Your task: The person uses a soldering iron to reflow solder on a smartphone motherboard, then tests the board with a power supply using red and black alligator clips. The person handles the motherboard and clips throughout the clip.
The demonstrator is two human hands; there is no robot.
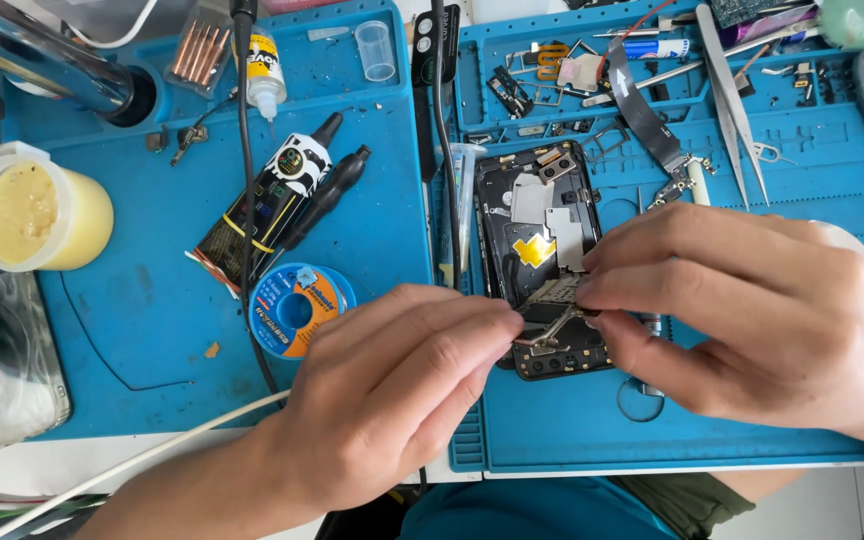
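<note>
An opened black phone (537,250) lies face down on the right blue work mat (652,430), its metal shields and a yellow patch exposed. My left hand (392,400) reaches in from the lower left, fingertips pinching a small metal part (550,330) over the phone's lower end. My right hand (752,310) comes from the right, thumb and forefinger closed on the same small part from the other side. The phone's bottom edge shows below my fingers.
The left blue mat (132,320) holds a black glue tube (267,200), a solder wire spool (297,308), a yellow paste jar (27,215) and a small bottle (265,75). A black cable (245,180) crosses it. Tweezers (727,90), a flex ribbon (647,115) and several small parts lie behind.
</note>
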